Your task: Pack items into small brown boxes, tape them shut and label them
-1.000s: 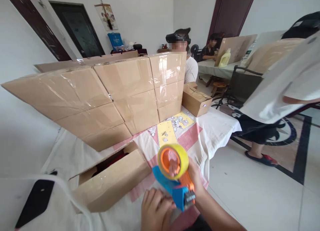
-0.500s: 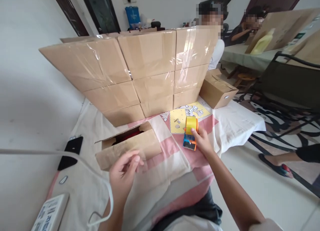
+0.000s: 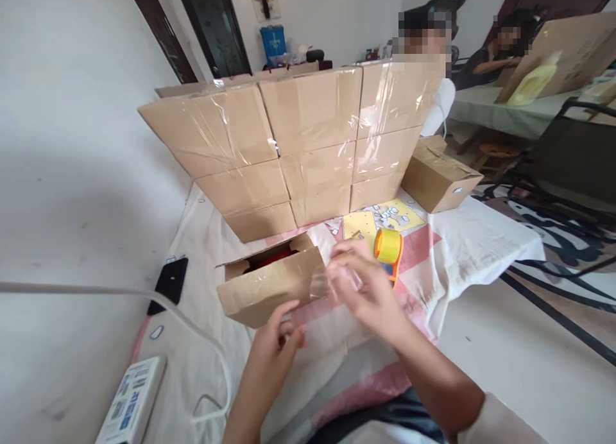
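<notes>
My left hand [image 3: 273, 344] is in front of the small open cardboard box [image 3: 272, 290], thumb and fingers curled round what looks like the end of a clear tape strip. My right hand [image 3: 368, 293], slightly blurred, is at the box's right side, its fingers pinched on clear tape [image 3: 320, 285] that spans the space toward the box. Just beyond the right hand, a tape dispenser [image 3: 389, 248] with a yellow roll and orange frame rests on the cloth, partly covered by the hand. Something red and dark shows inside the box; its kind is hidden.
A wall of stacked, taped cardboard boxes [image 3: 312, 110] stands behind. Another carton [image 3: 437, 174] sits at the right. On the left are a power strip [image 3: 132, 399], a white cable [image 3: 212, 341] and a black flat object [image 3: 168, 283]. A person [image 3: 437, 104] is behind the boxes.
My right hand has let go of the tape dispenser, now on the cloth, and moved left to the clear tape. My left hand stays in front of the box. The view has shifted.
</notes>
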Tool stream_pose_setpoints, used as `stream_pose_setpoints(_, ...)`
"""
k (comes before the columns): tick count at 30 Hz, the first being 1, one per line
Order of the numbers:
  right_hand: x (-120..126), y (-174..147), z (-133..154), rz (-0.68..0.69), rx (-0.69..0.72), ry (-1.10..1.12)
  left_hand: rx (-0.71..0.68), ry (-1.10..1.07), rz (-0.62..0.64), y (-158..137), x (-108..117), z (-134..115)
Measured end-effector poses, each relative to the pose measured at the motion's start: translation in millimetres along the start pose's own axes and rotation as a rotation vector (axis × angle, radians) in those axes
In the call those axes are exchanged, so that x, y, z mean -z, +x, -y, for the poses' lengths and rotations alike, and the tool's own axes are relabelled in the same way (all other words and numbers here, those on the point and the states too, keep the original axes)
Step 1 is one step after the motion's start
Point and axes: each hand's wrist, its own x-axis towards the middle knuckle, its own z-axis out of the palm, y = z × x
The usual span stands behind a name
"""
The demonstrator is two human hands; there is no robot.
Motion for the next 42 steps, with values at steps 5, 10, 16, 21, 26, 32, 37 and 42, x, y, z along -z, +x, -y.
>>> stream_pose_setpoints(5, 30.5, 38.4, -6.6, -0.062, -0.121, 0.171, -0.142, 0.332, -0.466, -0.5, 27.3, 16.7)
stream_pose_setpoints(10, 18.6, 66.9, 11.7, 0.333, -0.152, 0.267, -0.356, 0.789, -0.569, 51.8, 41.5, -16.4)
stream_pose_setpoints(16, -44.9, 80.6, -17.7, 0.509, -0.145, 0.126, -0.286, 0.796, -0.335, 55.6, 43.6, -7.0)
stream_pose_setpoints(21, -105.9, 81.3, -56.3, 0.544, -0.138, -0.295, -0.384, 0.926, -0.328, 48.8, 38.6, -1.2)
stream_pose_setpoints(26, -102.8, 93.0, -71.2, 0.274, 0.002, -0.511, -0.409, 0.974, -0.336, 51.6, 35.2, -2.1)
stream_pose_setpoints(32, 31.8, 119.9, -143.4, -0.089, -0.245, -0.748, -0.51, 0.915, -0.323, 49.9, 38.4, 5.4)
stream_pose_setpoints(37, 145.4, 98.6, -220.7, 0.005, -0.485, -0.799, -0.555, 0.87, -0.27, 57.4, 45.4, 13.2)
stream_pose_setpoints(42, 173.4, 80.2, -279.4, 0.086, -0.591, -0.838, -0.561, 0.874, -0.293, 59.7, 46.8, 15.1)
